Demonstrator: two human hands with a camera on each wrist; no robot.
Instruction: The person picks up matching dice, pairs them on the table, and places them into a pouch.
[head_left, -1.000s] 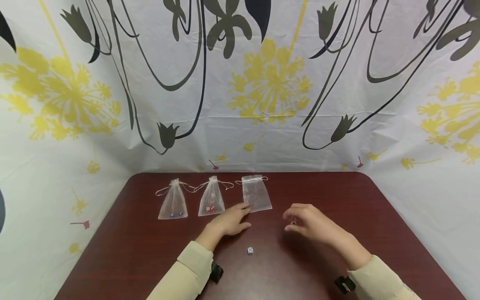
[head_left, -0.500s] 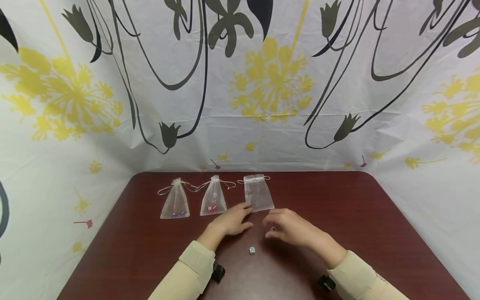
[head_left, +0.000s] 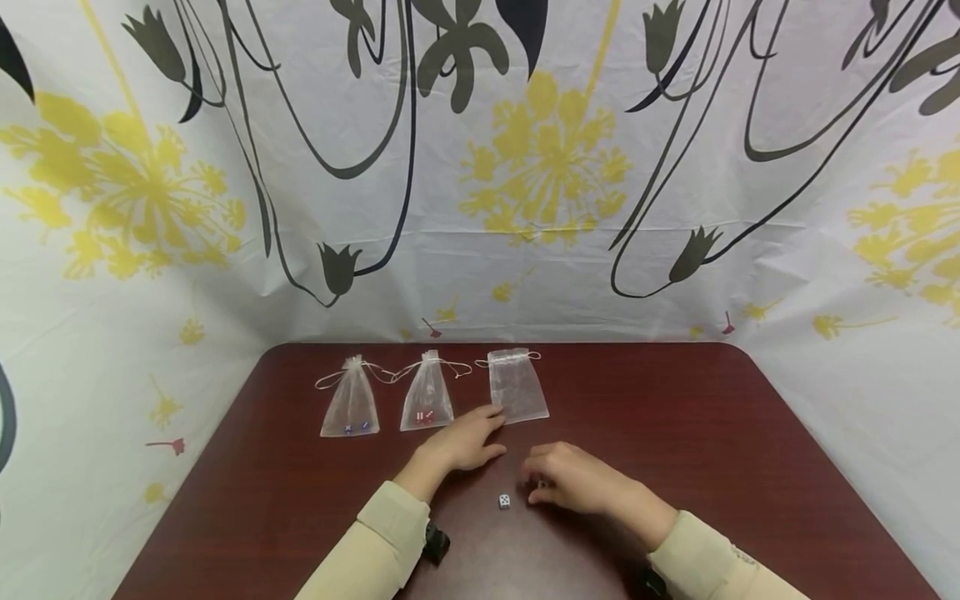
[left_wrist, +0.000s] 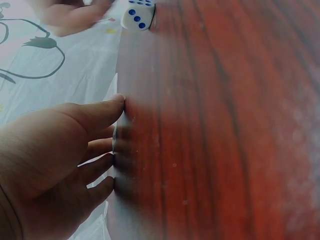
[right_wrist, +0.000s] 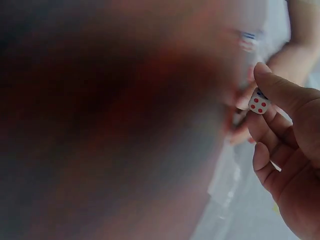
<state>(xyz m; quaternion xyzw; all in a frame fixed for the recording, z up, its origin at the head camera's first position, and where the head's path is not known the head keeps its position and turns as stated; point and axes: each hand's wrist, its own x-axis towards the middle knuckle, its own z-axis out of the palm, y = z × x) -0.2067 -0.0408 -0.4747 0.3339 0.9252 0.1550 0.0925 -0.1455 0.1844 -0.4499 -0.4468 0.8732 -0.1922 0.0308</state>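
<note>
My right hand (head_left: 573, 479) pinches a white die (right_wrist: 258, 104) with red and blue pips between thumb and fingers, just above the table. To its left, a second white die (head_left: 504, 502) lies on the tabletop, and its blue pips show in the left wrist view. My left hand (head_left: 459, 440) rests on the table with fingers loosely extended. Its fingertips touch the lower left corner of a flat sheer drawstring bag (head_left: 519, 387), whose cord loops stick out at both sides of the top.
Further left lie two cinched sheer bags: one bag (head_left: 351, 404) with blue dice inside, the other bag (head_left: 426, 396) with red dice. The dark red wooden table (head_left: 675, 400) ends at a patterned white cloth (head_left: 480, 283) behind it.
My right hand has moved left and then toward me with the die, coming close beside the die on the table. The left hand stays in place at the bag.
</note>
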